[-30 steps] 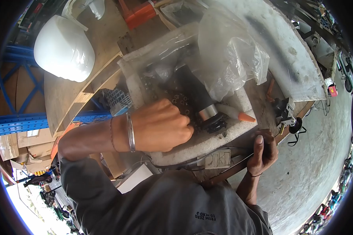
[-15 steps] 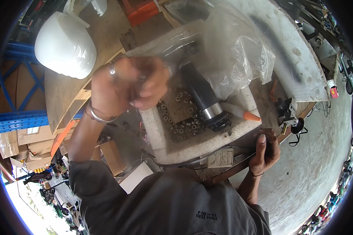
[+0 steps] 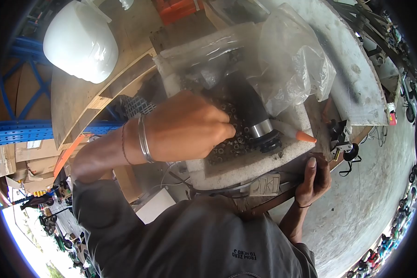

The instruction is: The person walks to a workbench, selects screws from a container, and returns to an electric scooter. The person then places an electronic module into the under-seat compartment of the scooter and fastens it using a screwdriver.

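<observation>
White foam forms the walls of an open box [image 3: 245,176], in which many small metal nuts [image 3: 236,139] are scattered. The left forearm is stretched in from the left side of the view, and the left hand [image 3: 187,127] is held over the box's near-left part, palm down, with its back turned up to the camera. Its fingers are curled inward, with the knuckles pointed toward the nuts. The fingertips and thumb are hidden, so whether anything is gripped cannot be told. A silver bangle [image 3: 144,139] is worn at the wrist.

The right hand [image 3: 314,183] is held low, just outside the box, near the edge of the wooden table [image 3: 312,116]. Its thumb is pointed up and away from the body and its fingers are bent; whether they are closed on the edge cannot be told. A thin black band [image 3: 304,206] is worn at that wrist.

Beside the left hand, a black cylinder [image 3: 251,104] with a silver collar is laid slantwise in the box. An orange-tipped tube [image 3: 306,137] is seen next to it, and a clear bag [image 3: 301,69] is bunched beyond.
</observation>
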Available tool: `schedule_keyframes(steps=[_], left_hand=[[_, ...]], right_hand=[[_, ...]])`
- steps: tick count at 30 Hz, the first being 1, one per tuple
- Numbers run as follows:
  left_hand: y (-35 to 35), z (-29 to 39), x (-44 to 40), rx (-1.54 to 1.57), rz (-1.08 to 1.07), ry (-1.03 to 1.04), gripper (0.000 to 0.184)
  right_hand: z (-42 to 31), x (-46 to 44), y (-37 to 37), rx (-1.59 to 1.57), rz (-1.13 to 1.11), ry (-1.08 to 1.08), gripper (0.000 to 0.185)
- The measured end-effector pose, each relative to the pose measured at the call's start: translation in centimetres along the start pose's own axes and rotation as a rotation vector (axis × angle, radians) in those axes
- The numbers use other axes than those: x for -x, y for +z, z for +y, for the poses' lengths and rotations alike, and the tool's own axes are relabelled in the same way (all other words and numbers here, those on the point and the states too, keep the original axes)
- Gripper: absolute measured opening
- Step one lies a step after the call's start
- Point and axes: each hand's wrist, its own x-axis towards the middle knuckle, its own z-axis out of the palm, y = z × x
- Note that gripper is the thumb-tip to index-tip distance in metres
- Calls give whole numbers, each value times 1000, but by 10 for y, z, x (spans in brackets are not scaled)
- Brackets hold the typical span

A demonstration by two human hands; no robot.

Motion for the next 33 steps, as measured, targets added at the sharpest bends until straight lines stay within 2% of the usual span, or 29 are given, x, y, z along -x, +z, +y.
schedule_keyframes(steps=[6, 13, 18, 21, 27, 33], left_hand=[[-6, 0, -13, -48, -188, -35, 22], [-2, 1, -14, 53, -197, -18, 22], [-5, 9, -15, -118, -299, -48, 19], [-4, 14, -14, -178, -274, -15, 13], [-5, 24, -15, -313, -280, 17, 14], [-4, 14, -16, -182, -332, -20, 17]], right_hand=[[0, 2, 0, 10, 11, 11, 18], [0, 2, 0, -13, 11, 28, 17], [0, 1, -1, -2, 4, 18, 17], [0, 1, -1, -5, 5, 26, 16], [0, 1, -1, -14, 12, -1, 16], [2, 0, -1, -26, 18, -18, 15]])
